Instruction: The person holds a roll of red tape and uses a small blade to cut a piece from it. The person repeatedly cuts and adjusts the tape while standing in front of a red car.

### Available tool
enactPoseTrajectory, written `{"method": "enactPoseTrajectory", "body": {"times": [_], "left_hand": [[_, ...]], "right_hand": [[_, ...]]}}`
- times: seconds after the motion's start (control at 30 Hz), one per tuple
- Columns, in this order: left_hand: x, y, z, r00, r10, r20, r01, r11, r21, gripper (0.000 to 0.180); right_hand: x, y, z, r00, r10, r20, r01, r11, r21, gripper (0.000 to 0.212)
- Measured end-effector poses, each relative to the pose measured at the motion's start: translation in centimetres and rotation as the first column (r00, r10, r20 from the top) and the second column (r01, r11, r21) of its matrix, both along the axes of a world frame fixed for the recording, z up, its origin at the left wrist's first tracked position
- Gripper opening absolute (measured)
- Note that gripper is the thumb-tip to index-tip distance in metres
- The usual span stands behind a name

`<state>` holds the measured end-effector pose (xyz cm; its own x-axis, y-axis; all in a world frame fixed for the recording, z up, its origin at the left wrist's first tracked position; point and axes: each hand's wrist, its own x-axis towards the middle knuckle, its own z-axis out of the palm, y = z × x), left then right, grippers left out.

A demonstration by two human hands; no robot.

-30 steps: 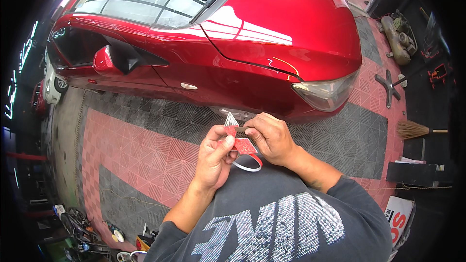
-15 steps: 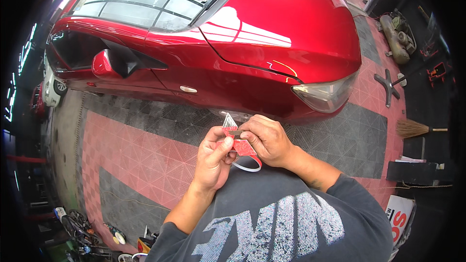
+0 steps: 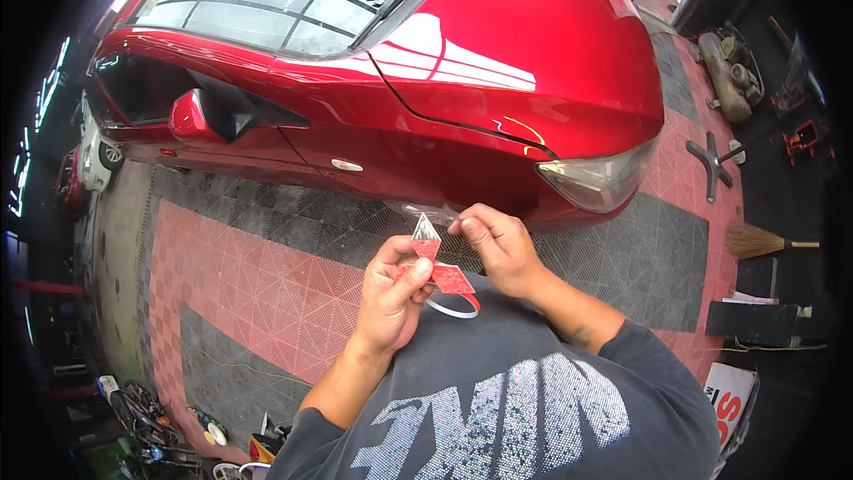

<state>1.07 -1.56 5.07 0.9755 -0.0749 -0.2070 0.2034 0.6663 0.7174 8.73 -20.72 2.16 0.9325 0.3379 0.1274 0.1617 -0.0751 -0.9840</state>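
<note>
My left hand (image 3: 395,289) pinches a car emblem (image 3: 426,247) with diamond-shaped lobes between thumb and fingers. Red tape covers much of its upturned face, while the upper lobe's tip shows bare and silvery. A lower lobe points right, and my fingers hide part of the rest. Below the emblem, a curled strip of tape (image 3: 460,313), red and whitish, hangs against my dark shirt. Just right of the upper lobe, apart from it, my right hand (image 3: 499,253) is closed in a pinch. What its fingertips hold is too small to make out.
A glossy red car (image 3: 498,98) stands right in front, its headlight (image 3: 600,180) to the right. Red and black tiles (image 3: 258,253) cover the floor. At the right are a metal stand (image 3: 713,164), a broom (image 3: 755,242) and a compressor (image 3: 729,80); a bicycle (image 3: 142,413) lies lower left.
My right hand has moved up and away from the emblem, where its fingers held a thin dark piece against the upper lobe. More of the emblem's red face now shows.
</note>
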Motion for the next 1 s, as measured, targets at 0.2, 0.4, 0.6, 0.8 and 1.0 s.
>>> {"method": "enactPoseTrajectory", "body": {"times": [0.2, 0.4, 0.6, 0.8, 1.0], "left_hand": [[0.2, -0.5, 0.5, 0.998, 0.043, 0.04, -0.052, 0.971, 0.233, 0.021], [-0.1, -0.8, 0.2, 0.997, 0.046, 0.058, -0.066, 0.901, 0.428, 0.02], [0.0, -1.6, 0.0, 0.999, 0.034, 0.037, -0.048, 0.839, 0.543, 0.024], [2.2, -0.7, 0.3, 0.99, -0.082, -0.112, 0.109, 0.96, 0.259, 0.034], [3.4, -4.3, 0.3, 0.99, -0.067, -0.121, 0.124, 0.817, 0.563, 0.021]], "right_hand": [[-0.3, 0.1, 1.6, 0.983, 0.116, -0.144, -0.071, 0.955, 0.288, 0.024], [-0.1, -0.8, 1.4, 0.943, 0.225, -0.247, -0.166, 0.956, 0.24, 0.018], [0.2, -1.5, 1.5, 0.945, 0.22, -0.241, -0.19, 0.972, 0.141, 0.019], [1.7, -3.2, 0.0, 0.929, 0.196, -0.315, -0.132, 0.968, 0.213, 0.019], [3.3, -5.9, 0.5, 0.926, 0.276, -0.256, -0.278, 0.96, 0.031, 0.023]]}}
